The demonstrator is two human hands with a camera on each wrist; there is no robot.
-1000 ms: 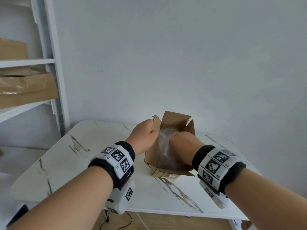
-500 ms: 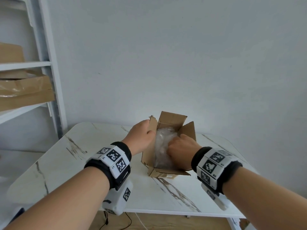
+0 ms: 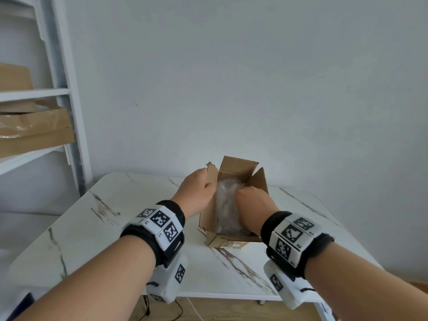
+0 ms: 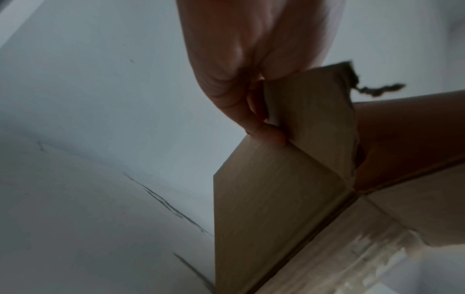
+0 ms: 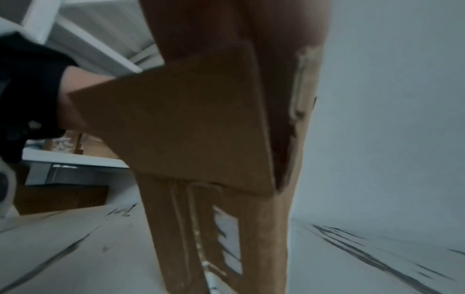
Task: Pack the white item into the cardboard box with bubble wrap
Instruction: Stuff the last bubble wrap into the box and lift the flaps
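A small open cardboard box [image 3: 207,218] stands on the white marble table [image 3: 97,228]. Clear bubble wrap [image 3: 225,205] fills its inside; no white item shows. My left hand [image 3: 196,193] holds the box's upright left flap [image 4: 309,111], and in the left wrist view the thumb and fingers [image 4: 266,135] pinch the flap's edge. My right hand [image 3: 252,202] reaches into the box from the near right, knuckles up, against the bubble wrap. Its fingers are hidden inside the box. The right wrist view shows only the box's outer wall [image 5: 201,129].
A white shelf unit [image 3: 64,89] with flat cardboard boxes [image 3: 34,135] stands at the left. A plain wall rises just behind the table. The table's front edge [image 3: 220,295] lies close below my wrists, with cables on the floor underneath.
The right hand has shifted slightly toward the box's right wall, uncovering more bubble wrap. The left hand keeps its hold on the flap.
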